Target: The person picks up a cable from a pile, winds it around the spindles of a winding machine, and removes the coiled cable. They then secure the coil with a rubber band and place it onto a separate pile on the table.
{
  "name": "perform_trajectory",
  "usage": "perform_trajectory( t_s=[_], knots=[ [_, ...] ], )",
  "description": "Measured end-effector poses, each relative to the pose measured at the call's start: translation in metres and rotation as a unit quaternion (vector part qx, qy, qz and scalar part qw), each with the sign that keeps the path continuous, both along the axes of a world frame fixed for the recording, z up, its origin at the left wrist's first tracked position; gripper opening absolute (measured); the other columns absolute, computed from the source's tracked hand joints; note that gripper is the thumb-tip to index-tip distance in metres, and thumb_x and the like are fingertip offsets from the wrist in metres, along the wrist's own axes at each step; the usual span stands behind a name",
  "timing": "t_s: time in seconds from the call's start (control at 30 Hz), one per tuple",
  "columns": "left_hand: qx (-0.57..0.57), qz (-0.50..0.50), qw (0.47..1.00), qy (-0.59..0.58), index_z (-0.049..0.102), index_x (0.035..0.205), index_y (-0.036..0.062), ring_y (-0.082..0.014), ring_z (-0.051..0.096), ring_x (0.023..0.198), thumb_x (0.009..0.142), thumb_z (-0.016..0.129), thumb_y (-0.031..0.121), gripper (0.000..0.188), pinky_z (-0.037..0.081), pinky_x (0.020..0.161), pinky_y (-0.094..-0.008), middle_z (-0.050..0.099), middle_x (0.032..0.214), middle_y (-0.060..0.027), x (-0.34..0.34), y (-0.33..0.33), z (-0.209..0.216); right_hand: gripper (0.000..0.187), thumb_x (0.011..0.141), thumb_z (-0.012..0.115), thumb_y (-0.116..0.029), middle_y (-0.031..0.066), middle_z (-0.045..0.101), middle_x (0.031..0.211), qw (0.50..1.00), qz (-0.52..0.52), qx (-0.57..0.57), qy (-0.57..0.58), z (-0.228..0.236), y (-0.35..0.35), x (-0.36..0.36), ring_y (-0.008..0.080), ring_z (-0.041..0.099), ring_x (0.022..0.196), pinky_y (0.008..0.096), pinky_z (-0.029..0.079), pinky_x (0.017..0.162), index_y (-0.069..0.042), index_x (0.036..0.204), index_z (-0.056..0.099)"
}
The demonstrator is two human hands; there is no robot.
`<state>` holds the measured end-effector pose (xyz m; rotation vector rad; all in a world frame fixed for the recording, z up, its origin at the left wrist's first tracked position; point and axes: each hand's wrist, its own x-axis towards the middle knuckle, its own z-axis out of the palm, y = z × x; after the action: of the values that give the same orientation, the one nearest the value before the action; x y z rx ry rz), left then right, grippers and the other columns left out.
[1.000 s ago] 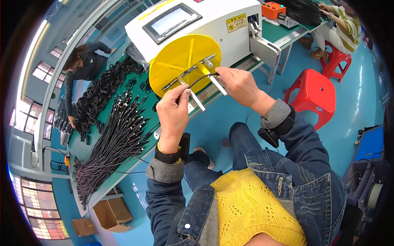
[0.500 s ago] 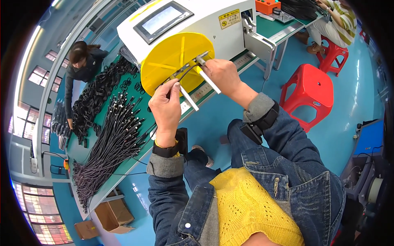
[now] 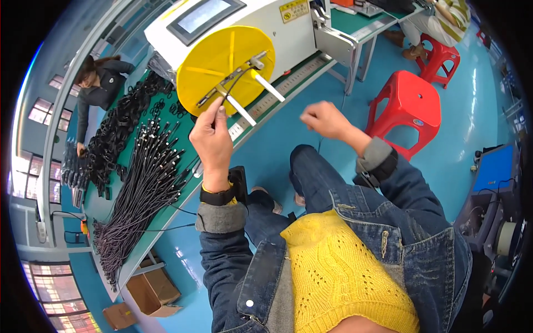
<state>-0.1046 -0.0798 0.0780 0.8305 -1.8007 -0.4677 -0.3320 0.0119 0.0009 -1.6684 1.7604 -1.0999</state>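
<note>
We raise our left hand [image 3: 210, 136] just left of the frame's centre, fingers pinched together at the top, wrist straight above a grey cuff and denim sleeve. Our right hand [image 3: 325, 119] hangs right of centre, loosely fisted, knuckles up, its forearm running down toward the lower right.

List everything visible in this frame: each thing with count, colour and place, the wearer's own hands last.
Disc: one, yellow, on the machine's front.
Machine: one, white with a screen, top centre.
Pegs: two, white, sticking out from the disc.
Cable: one, black, thin, at the disc.
Cable bundles: many, black, on the green bench, left.
Stools: two, red, right.
Cardboard boxes: two, brown, lower left.
Co-worker: one, dark top, far left.
Left hand: pinching the cable.
Right hand: closed, raised, apart from the disc.
</note>
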Motion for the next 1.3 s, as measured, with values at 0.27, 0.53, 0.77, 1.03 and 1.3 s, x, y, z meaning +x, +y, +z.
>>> perform_trajectory(
  t_s=[0.27,0.53,0.77,1.03,1.3],
  knots=[
    [-0.087,0.037,0.995,-0.028,0.063,0.101,0.0037,-0.0175,0.054,0.057,0.08,0.06,0.004,0.021,0.044,0.053,-0.0276,0.057,0.067,-0.01,0.001,0.014,0.004,0.02,0.081,0.054,-0.018,0.0044,0.062,0.061,0.981,-0.002,0.164,-0.106,-0.042,0.057,0.006,0.0092,0.055,0.049,0.0244,0.045,0.048,0.0,0.076,0.063],
    [-0.16,0.055,0.982,-0.079,0.063,0.103,0.0057,-0.0219,0.05,0.052,0.079,0.062,0.005,0.024,0.042,0.049,-0.0304,0.052,0.063,-0.0096,0.001,0.039,0.011,0.019,0.082,0.055,-0.017,0.0045,0.062,0.063,0.973,0.023,0.19,-0.128,-0.039,0.061,0.015,0.0088,0.055,0.051,0.0241,0.045,0.048,0.0,0.08,0.063],
    [-0.139,0.04,0.987,-0.064,0.061,0.106,0.0045,-0.0214,0.05,0.052,0.08,0.06,0.003,0.026,0.042,0.05,-0.0294,0.052,0.063,-0.0093,-0.002,0.054,0.004,0.02,0.081,0.055,-0.018,0.0042,0.062,0.063,0.964,0.017,0.216,-0.155,-0.04,0.056,0.016,0.0099,0.055,0.052,0.0256,0.045,0.049,0.0,0.079,0.063],
    [-0.08,0.004,0.997,-0.022,0.058,0.109,0.0011,-0.0219,0.051,0.055,0.079,0.059,-0.001,0.031,0.043,0.052,-0.0283,0.052,0.065,-0.0097,-0.015,0.059,-0.004,0.019,0.081,0.054,-0.018,0.0041,0.062,0.064,0.963,0.02,0.218,-0.157,-0.04,0.052,0.015,0.0096,0.055,0.051,0.0257,0.045,0.049,-0.001,0.079,0.063],
    [-0.212,0.045,0.962,-0.165,0.058,0.109,-0.0005,-0.0226,0.053,0.061,0.076,0.063,0.002,0.034,0.045,0.054,-0.0302,0.052,0.074,-0.0091,-0.039,0.058,0.023,0.015,0.083,0.056,-0.014,0.0036,0.059,0.064,0.992,0.02,0.002,-0.122,0.025,0.026,0.012,0.0084,0.051,0.054,0.0231,0.041,0.049,0.0,0.08,0.06]
  ],
)
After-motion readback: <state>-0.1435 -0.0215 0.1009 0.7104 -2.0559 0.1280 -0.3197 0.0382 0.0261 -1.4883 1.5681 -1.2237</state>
